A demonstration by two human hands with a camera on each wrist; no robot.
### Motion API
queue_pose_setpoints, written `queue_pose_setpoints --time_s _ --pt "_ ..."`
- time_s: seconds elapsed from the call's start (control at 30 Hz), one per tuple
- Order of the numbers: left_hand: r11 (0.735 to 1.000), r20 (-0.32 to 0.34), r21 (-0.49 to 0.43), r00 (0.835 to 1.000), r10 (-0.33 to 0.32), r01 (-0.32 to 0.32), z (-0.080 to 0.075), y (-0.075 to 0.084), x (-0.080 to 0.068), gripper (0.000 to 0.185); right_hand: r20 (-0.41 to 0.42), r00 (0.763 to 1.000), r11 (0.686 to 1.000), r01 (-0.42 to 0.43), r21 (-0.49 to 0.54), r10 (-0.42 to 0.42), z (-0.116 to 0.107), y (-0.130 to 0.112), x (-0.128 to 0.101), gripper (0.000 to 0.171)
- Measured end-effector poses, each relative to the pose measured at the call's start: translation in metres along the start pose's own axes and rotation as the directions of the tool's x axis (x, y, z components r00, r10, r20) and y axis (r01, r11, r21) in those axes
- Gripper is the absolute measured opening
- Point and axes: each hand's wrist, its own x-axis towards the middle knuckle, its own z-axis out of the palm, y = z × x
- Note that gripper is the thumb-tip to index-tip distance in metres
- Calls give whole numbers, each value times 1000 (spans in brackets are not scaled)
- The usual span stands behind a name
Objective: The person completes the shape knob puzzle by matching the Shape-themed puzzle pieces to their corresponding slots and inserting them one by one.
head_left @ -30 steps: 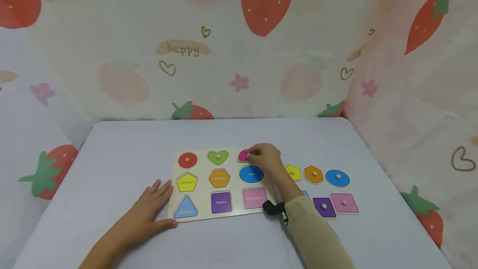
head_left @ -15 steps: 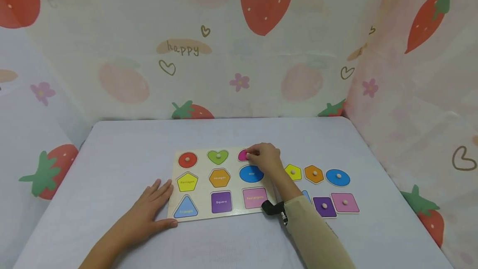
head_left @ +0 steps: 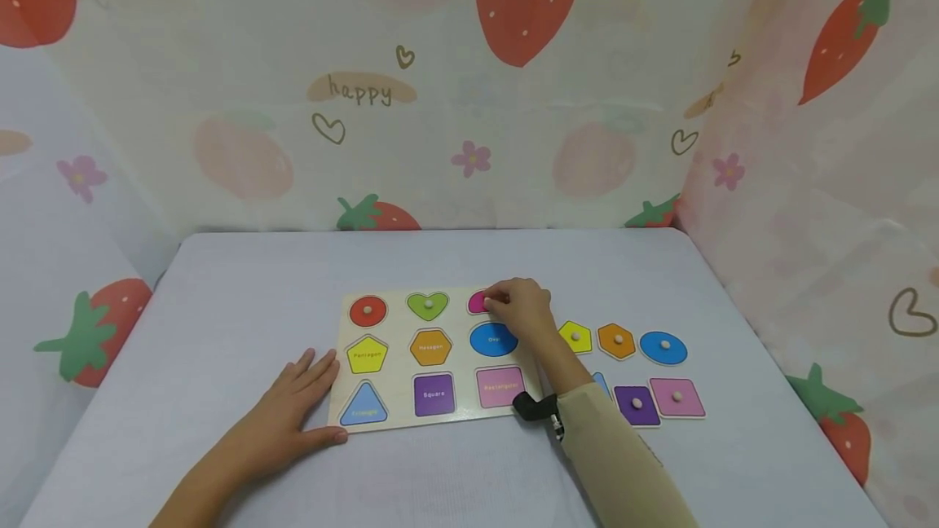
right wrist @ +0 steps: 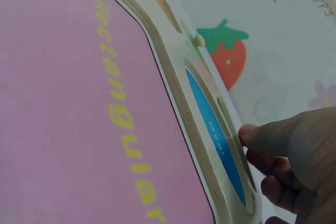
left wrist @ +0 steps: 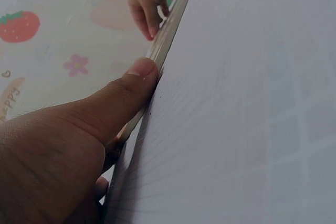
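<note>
Pale lilac tablecloth point(head_left: 242, 283) under strawberry curtains, wooden shape-puzzle board point(head_left: 399, 365) at frame centre, steadied against sliding by flat, relaxed left hand point(head_left: 289, 414) at its lower-left edge; right hand point(head_left: 521, 310) pinching magenta piece point(head_left: 477, 301) at board's upper right, apparently to seat it.

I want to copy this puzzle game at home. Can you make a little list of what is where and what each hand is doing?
board: wooden shape board lying flat on the lilac table
pieces in board: red circle, green heart
right hand: curled over the magenta piece at the board's top right
left hand: flat on the table, thumb against the board's edge
loose pieces: six, right of the board, among them a blue oval
</note>
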Motion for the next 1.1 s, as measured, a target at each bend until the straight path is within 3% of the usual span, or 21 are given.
queue_pose_setpoints --time_s 1.1 --pt "1000 -5 11 1000 0 0 2 -3 1 110 -31 999 999 21 -46 -22 1 1 1 23"
